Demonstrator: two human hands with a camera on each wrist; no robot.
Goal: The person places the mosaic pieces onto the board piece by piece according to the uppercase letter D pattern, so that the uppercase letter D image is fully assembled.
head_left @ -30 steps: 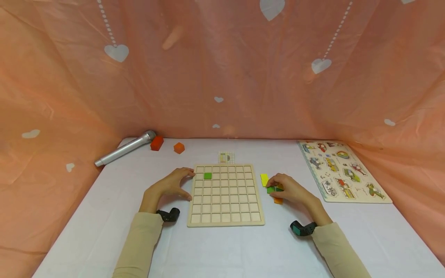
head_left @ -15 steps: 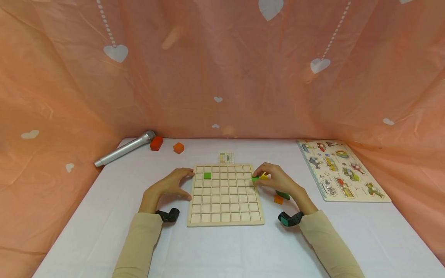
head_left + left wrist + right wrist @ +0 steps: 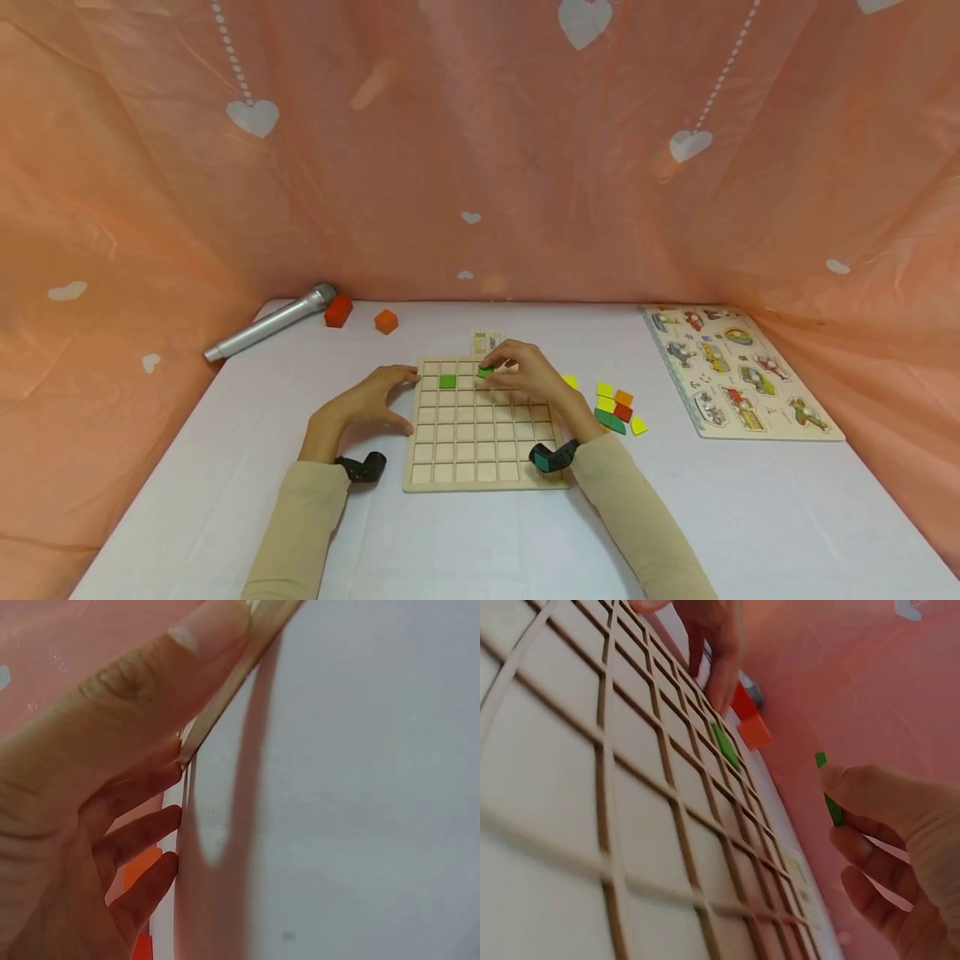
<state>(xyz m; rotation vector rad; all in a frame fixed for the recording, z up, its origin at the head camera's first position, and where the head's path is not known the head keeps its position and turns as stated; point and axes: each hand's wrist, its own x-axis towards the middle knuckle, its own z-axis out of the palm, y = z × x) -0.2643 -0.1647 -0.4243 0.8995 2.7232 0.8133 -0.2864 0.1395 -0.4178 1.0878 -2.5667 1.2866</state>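
A wooden grid board lies flat on the white table, one green square tile set in a cell of its second row. Along the board's left edge my left hand rests, thumb and fingertips spread and touching the rim; the left wrist view shows the thumb against that edge. My right hand pinches another green tile between thumb and fingers. It is over the upper part of the board, and in the right wrist view the tile is clear of the grid. The hand hides some cells beneath it.
Right of the board lie several loose yellow, orange, red and green pieces. A small pattern card sits behind the board, partly covered. Farther out are a microphone, a red block, an orange block and a picture puzzle.
My right hand has moved left from the loose pieces to over the board, carrying a green tile. My left hand stays at the board's edge.
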